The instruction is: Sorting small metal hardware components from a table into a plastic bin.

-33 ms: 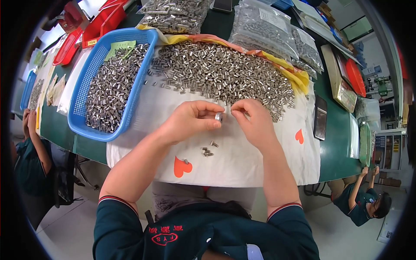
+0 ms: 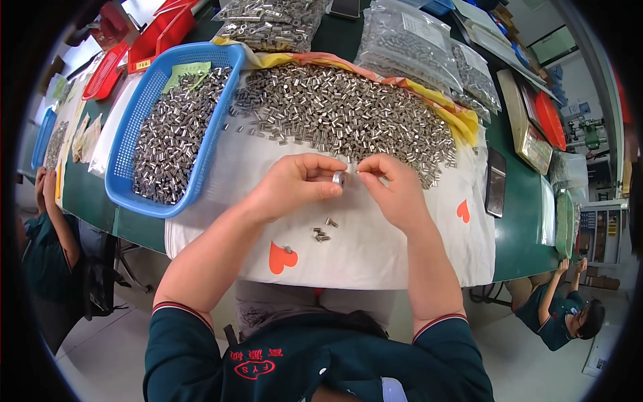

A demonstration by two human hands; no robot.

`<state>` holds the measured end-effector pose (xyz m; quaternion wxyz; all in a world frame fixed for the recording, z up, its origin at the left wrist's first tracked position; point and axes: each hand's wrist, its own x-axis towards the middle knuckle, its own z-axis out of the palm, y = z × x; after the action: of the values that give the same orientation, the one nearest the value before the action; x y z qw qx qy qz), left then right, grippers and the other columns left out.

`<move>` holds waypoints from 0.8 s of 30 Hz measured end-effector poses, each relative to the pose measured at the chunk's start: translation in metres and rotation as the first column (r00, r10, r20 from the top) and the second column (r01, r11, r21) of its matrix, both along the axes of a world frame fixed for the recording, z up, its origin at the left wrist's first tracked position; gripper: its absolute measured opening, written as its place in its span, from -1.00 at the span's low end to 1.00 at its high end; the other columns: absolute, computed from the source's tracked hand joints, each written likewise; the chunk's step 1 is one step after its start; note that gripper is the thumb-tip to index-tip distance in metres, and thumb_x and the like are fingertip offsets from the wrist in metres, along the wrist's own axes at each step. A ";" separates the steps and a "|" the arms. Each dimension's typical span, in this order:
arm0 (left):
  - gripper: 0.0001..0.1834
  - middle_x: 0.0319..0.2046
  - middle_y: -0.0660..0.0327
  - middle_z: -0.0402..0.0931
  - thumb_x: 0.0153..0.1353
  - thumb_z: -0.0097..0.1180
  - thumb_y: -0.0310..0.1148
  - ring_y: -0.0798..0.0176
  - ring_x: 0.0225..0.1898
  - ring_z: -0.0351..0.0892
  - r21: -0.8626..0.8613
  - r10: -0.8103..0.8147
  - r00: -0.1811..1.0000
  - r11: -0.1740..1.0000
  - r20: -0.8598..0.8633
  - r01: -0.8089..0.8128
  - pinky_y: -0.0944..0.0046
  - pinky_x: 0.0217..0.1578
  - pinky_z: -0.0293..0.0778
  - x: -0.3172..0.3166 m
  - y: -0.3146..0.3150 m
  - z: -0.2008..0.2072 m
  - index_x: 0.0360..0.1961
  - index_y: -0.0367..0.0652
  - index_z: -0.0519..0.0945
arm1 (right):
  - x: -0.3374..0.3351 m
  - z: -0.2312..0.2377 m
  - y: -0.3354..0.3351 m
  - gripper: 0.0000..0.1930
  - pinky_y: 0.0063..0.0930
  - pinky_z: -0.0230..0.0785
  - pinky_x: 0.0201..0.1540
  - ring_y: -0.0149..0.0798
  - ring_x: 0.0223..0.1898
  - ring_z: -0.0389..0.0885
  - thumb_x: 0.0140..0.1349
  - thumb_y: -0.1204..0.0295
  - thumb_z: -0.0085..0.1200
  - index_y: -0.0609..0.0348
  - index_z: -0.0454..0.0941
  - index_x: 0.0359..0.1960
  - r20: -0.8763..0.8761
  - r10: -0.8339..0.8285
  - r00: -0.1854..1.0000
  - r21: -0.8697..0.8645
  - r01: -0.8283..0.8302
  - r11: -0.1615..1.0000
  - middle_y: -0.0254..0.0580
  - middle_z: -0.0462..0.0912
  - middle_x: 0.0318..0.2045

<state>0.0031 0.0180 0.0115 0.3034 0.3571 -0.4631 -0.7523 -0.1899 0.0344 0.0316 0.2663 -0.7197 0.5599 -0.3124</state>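
Note:
My left hand point(image 2: 291, 179) is closed, its thumb and fingers pinching a small round metal ring point(image 2: 339, 179) with a dark hole facing right. Just to the right, my right hand point(image 2: 394, 187) is closed in a fingertip pinch. A tiny bright tip shows at those fingertips, too small to name. The hands are close but apart, above a white cloth point(image 2: 375, 258). Beyond them spreads a large heap of short shiny metal sleeves point(image 2: 348, 110). Several loose sleeves point(image 2: 320, 235) lie on the cloth nearer me, and a single one point(image 2: 288, 249) rests by a red heart print.
A blue perforated basket point(image 2: 118, 164) of metal sleeves stands at the left. Clear bags of metal parts point(image 2: 405, 43) lie at the back. A dark phone point(image 2: 495, 182) is on the green table at the right. Other people sit at the far left and far right.
The metal ring in my left hand has tilted slightly, showing more of its hole. My right fingertips have shifted a little; the rest stays as it was.

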 end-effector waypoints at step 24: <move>-0.63 -0.34 0.24 0.53 -0.02 0.20 -0.53 0.47 -0.30 0.48 0.003 -0.081 0.996 0.997 0.043 0.081 0.48 -0.23 0.42 -0.001 0.004 -0.001 -0.12 -0.33 0.48 | -0.004 0.007 0.002 -0.87 -0.59 0.34 -0.35 -0.45 -0.46 0.48 -0.08 0.57 0.14 0.24 0.53 -0.44 0.130 0.145 0.981 0.157 -0.165 0.974 -0.30 0.56 -0.48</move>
<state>0.0023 0.0216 0.0109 0.2625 0.3543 -0.4834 -0.7563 -0.1934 0.0366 0.0386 0.3820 -0.7166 0.5095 -0.2846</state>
